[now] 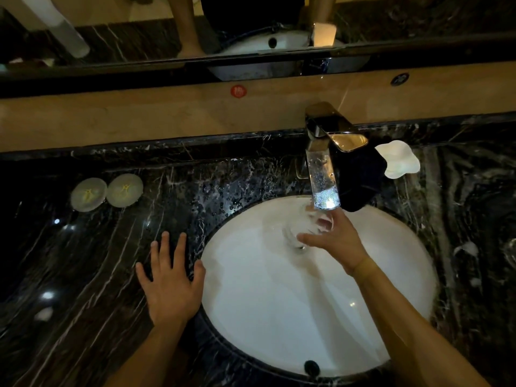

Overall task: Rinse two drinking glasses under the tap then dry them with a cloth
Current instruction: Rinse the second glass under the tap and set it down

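Observation:
My right hand [335,241] holds a clear drinking glass [304,226] on its side under the tap [324,163], over the white sink [279,303]. Water runs from the spout into the glass. A dark cloth [360,177] lies on the counter just right of the tap. My left hand [170,277] rests flat, fingers spread, on the wet black marble counter [83,275] at the sink's left rim. I see no second glass.
Two round white lids or coasters [106,192] lie on the counter at the far left. A white wavy dish [399,159] sits behind the cloth. A mirror [139,37] runs along the back wall. The sink's overflow hole [312,367] is at the near rim.

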The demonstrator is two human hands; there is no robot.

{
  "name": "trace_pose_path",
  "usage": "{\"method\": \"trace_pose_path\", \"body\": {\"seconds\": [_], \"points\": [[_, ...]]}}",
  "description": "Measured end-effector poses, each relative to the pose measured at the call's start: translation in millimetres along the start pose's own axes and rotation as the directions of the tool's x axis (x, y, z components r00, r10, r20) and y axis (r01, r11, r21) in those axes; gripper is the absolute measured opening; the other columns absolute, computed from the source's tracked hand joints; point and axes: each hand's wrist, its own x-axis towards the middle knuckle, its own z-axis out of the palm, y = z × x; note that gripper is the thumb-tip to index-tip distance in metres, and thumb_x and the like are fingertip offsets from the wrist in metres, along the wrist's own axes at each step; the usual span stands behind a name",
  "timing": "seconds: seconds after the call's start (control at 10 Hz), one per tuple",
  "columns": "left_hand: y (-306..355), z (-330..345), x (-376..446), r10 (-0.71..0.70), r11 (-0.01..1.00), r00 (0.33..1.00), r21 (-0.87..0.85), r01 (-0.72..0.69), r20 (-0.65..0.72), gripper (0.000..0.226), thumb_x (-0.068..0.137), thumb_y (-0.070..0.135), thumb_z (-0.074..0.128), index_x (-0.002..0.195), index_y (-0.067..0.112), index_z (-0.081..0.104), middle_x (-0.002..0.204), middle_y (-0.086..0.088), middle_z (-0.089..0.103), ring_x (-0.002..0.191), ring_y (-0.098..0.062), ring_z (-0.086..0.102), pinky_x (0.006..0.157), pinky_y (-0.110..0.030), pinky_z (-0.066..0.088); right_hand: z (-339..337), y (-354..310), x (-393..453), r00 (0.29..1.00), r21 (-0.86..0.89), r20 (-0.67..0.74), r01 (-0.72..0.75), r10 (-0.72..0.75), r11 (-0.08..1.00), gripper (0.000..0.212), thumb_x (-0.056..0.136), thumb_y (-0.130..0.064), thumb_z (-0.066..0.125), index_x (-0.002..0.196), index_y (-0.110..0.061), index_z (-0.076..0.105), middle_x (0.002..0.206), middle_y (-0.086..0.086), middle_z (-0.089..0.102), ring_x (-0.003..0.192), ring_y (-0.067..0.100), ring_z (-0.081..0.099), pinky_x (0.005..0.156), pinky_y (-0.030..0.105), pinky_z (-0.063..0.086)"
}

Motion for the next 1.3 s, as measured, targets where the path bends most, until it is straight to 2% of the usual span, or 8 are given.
{"method": "trace_pose_path", "body": {"seconds": [0.1, 0.3, 0.5, 0.7, 0.8, 1.0, 1.1, 1.3], "points": [[0, 0, 0, 0.001, 1.000, 1.000, -0.006, -0.001, -0.001, 0.071, 0.091, 0.057, 0.026, 0.156, 0.030, 0.025, 0.166, -0.005, 0.017, 0.154, -0.025, 0.010, 0.118, -0.062, 0.006, 10, -6, -2, 0.953, -0.275, -0.274, 0.055, -0.133, 0.960, 0.088, 0.068, -0.026, 0.091, 0.142, -0.028, 0.043, 0.131, -0.005, 0.061, 0.117, 0.017, 0.057, 0.097, 0.036, 0.050], [-1, 1, 0, 0.012, 1.000, 1.000, 0.001, -0.012, -0.008, 0.071, 0.091, 0.056, 0.028, 0.156, 0.029, 0.027, 0.166, -0.006, 0.018, 0.153, -0.026, 0.010, 0.118, -0.063, 0.007, -13, -17, -2, 0.992, -0.586, -0.129, -0.088, 0.014, 0.806, 0.088, 0.065, -0.033, 0.090, 0.141, -0.028, 0.045, 0.129, -0.003, 0.063, 0.108, 0.025, 0.061, 0.077, 0.031, 0.043], [-1, 1, 0, 0.009, 1.000, 1.000, 0.002, -0.009, -0.010, 0.071, 0.091, 0.056, 0.028, 0.156, 0.029, 0.027, 0.166, -0.006, 0.017, 0.154, -0.025, 0.010, 0.118, -0.063, 0.007, -15, -8, 1, 0.993, -0.048, 0.103, -0.050, 0.054, 0.998, 0.076, 0.061, -0.011, 0.093, 0.127, -0.025, 0.058, 0.122, -0.013, 0.065, 0.116, 0.009, 0.060, 0.101, 0.032, 0.048], [-1, 1, 0, 0.010, 1.000, 1.000, -0.002, -0.010, -0.006, 0.070, 0.092, 0.057, 0.028, 0.156, 0.030, 0.026, 0.166, -0.005, 0.017, 0.154, -0.025, 0.009, 0.118, -0.063, 0.007, 5, -17, -7, 0.957, -0.382, -0.269, -0.006, -0.105, 0.924, 0.086, 0.067, -0.022, 0.090, 0.140, -0.028, 0.045, 0.125, -0.006, 0.062, 0.110, 0.021, 0.060, 0.086, 0.034, 0.048], [-1, 1, 0, 0.018, 1.000, 1.000, 0.001, -0.018, -0.013, 0.071, 0.092, 0.058, 0.027, 0.156, 0.029, 0.026, 0.166, -0.006, 0.018, 0.153, -0.026, 0.011, 0.118, -0.064, 0.008, -10, -19, -4, 0.995, -0.588, -0.101, -0.082, 0.027, 0.805, 0.085, 0.063, -0.030, 0.091, 0.137, -0.026, 0.048, 0.129, -0.002, 0.063, 0.108, 0.025, 0.062, 0.082, 0.034, 0.049], [-2, 3, 0, 0.016, 1.000, 1.000, 0.006, -0.016, -0.015, 0.071, 0.092, 0.058, 0.027, 0.156, 0.029, 0.026, 0.166, -0.006, 0.018, 0.154, -0.026, 0.010, 0.118, -0.064, 0.008, 2, -1, -9, 0.993, -0.038, -0.095, -0.077, 0.073, 0.996, 0.075, 0.062, -0.012, 0.093, 0.124, -0.026, 0.053, 0.122, -0.009, 0.062, 0.112, 0.017, 0.060, 0.091, 0.030, 0.048], [-2, 3, 1, 0.009, 1.000, 1.000, -0.001, -0.009, -0.012, 0.070, 0.091, 0.057, 0.028, 0.156, 0.030, 0.026, 0.166, -0.005, 0.017, 0.153, -0.025, 0.010, 0.118, -0.064, 0.007, 13, -1, -9, 0.972, -0.336, -0.231, -0.045, -0.036, 0.941, 0.080, 0.063, -0.020, 0.091, 0.130, -0.026, 0.050, 0.114, -0.007, 0.062, 0.102, 0.017, 0.059, 0.081, 0.029, 0.046], [-1, 2, 1, 0.002, 1.000, 1.000, -0.005, -0.002, -0.008, 0.071, 0.090, 0.057, 0.029, 0.156, 0.031, 0.026, 0.166, -0.004, 0.016, 0.154, -0.025, 0.009, 0.119, -0.063, 0.006, 6, 5, -12, 0.968, -0.256, -0.250, -0.071, 0.005, 0.964, 0.080, 0.062, -0.020, 0.093, 0.129, -0.027, 0.049, 0.113, -0.011, 0.058, 0.101, 0.013, 0.056, 0.080, 0.027, 0.044]]}}
